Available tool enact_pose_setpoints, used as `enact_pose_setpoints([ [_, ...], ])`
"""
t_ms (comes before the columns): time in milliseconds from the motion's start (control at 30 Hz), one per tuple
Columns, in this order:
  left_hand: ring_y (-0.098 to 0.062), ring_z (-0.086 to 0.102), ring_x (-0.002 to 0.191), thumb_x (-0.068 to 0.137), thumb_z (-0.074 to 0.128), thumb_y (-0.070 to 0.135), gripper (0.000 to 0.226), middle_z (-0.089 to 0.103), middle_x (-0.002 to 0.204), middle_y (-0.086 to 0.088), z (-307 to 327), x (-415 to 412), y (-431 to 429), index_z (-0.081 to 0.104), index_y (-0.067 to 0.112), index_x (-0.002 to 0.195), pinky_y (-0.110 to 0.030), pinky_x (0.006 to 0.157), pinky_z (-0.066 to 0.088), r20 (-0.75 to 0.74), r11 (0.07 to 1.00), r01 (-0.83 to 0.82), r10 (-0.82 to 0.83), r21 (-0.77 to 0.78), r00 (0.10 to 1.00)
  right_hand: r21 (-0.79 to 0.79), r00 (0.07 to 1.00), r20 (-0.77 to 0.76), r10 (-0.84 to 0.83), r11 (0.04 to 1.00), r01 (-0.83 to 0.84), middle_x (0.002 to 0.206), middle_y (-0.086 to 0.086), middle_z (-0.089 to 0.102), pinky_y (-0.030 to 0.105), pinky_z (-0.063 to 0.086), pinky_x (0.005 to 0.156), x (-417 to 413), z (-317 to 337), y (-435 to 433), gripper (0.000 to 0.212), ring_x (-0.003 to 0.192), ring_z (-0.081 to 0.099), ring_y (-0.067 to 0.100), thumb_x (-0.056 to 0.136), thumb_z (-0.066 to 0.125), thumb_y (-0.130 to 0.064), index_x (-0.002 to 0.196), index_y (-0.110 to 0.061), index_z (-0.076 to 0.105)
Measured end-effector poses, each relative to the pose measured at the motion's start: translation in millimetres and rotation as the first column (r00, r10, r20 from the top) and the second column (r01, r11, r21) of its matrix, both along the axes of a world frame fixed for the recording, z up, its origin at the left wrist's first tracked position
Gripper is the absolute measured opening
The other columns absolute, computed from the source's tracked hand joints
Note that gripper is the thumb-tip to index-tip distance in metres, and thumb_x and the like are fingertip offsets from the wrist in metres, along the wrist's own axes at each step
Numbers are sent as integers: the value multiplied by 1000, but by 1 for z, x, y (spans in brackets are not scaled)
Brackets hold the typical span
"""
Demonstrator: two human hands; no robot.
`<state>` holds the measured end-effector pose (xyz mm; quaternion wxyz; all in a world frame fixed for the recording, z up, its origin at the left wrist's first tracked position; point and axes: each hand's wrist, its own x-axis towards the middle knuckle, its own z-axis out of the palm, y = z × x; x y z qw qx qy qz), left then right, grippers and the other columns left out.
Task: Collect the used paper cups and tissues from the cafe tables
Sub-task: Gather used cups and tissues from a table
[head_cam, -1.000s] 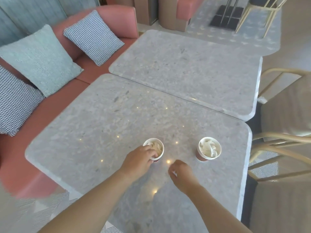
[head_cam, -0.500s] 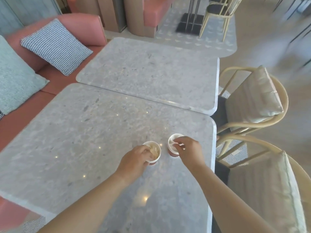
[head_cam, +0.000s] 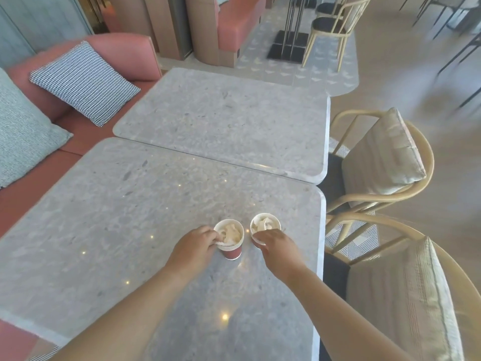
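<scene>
- Gripping both cups at once is the step I read here: my left hand (head_cam: pixel 194 247) pinches the near-left rim of the left cup (head_cam: pixel 232 252), fingers curled over the lip. My right hand (head_cam: pixel 277 244) is curled around the near side of the right cup (head_cam: pixel 276 220).
- Both cups sit close beside each other near the right edge of the near table (head_cam: pixel 130 217). The left one's base looks planted on the top. The right one's base is hidden behind my hand, so I cannot tell whether it is lifted.
- Next, I judge, comes a straight lift of both, kept upright so the paper stays inside. Rim pinches can crush thin card, so a light squeeze is called for.
- Count: two paper cups. The left rim looks layered, perhaps nested cups, though I cannot say how many.
- Two crumpled tissues show, the left tissue (head_cam: pixel 231 231) and the right tissue (head_cam: pixel 263 225), one in each cup.
- Two tables stand edge to edge; I see no cup or tissue on the far table (head_cam: pixel 229 121).
</scene>
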<state>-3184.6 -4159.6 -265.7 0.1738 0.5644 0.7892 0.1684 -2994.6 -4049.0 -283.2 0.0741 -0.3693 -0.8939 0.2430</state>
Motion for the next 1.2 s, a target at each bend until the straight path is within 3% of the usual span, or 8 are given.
enact_pose_setpoints([
  [100,-12,56,95,90,55,26,17,62,100,10,5,5,6,67,26,102,-23,66,41,-48,1000,-10,11,11,999,29,998,64,-4,1000,2,109,6,62,29,41,73,1,-1,-1,52,94,57,29,79,47,3,124,-24,49],
  [233,-12,55,98,90,53,37,19,62,102,13,8,14,14,65,34,105,-24,67,41,-73,1000,-15,16,14,997,79,1000,9,23,997,-23,109,4,66,28,34,81,2,2,-2,51,101,55,27,79,48,2,125,-19,51],
  [400,-11,48,112,86,58,29,32,50,124,14,6,22,13,57,34,117,-29,82,47,-64,998,59,-60,-25,996,75,998,-62,23,997,-19,118,6,61,29,36,90,11,5,-5,41,112,49,27,81,55,-1,120,-13,57],
  [667,-13,54,99,83,64,24,9,58,101,11,7,25,2,62,24,92,-25,66,43,-68,994,55,-48,98,997,119,997,-79,18,993,-9,98,2,67,36,46,78,21,9,-12,21,99,56,27,74,67,0,92,-11,68],
  [867,-14,49,117,88,56,31,32,55,126,11,-9,32,-6,57,29,120,-28,85,43,-56,989,118,-124,-90,991,133,993,-115,37,991,-22,87,0,69,36,51,68,23,5,-15,22,86,63,28,67,74,-1,84,-14,69],
  [1200,-19,55,101,88,49,15,23,64,105,9,-13,47,6,62,26,103,-31,71,44,-158,996,35,-49,-86,986,56,995,-57,79,996,-76,99,4,65,29,41,67,18,-6,-3,17,99,54,26,83,57,-5,96,-11,67],
])
